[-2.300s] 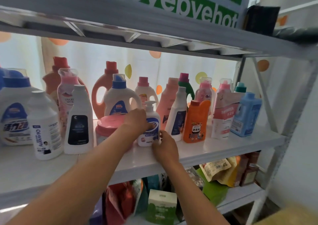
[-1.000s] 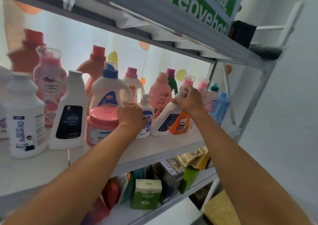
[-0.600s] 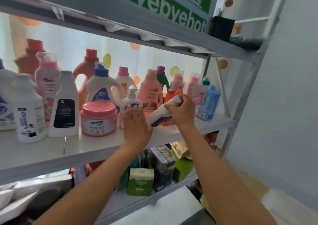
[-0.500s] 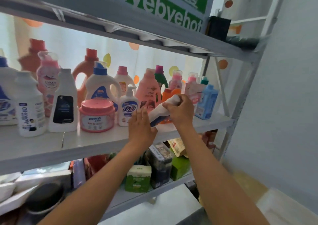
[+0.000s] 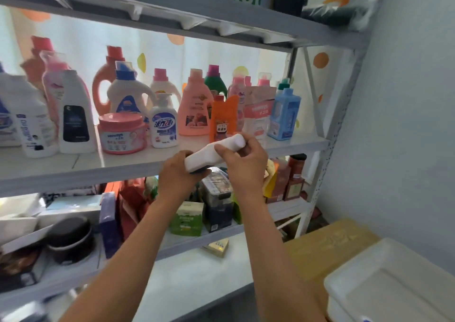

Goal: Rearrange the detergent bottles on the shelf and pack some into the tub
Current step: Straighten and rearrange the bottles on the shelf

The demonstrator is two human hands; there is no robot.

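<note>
White bottle (image 5: 211, 152) is held tilted, almost on its side, just in front of the shelf (image 5: 128, 166) edge; the left hand (image 5: 177, 176) grasps its base, the right hand (image 5: 242, 160) its neck. A slip could be caused by regripping. The tub (image 5: 384, 279) sits low right, apparently lidded, which would block packing. An orange bottle (image 5: 222, 117) stands just behind.

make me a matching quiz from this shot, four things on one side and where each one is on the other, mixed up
Things:
1. white bottle
2. pink jar
3. blue bottle
4. tub

Places:
a. right end of the shelf
b. bottom right, below the shelf
c. held in the left hand and right hand
d. beside the pump bottle

Pairs: 1-c, 2-d, 3-a, 4-b
</note>
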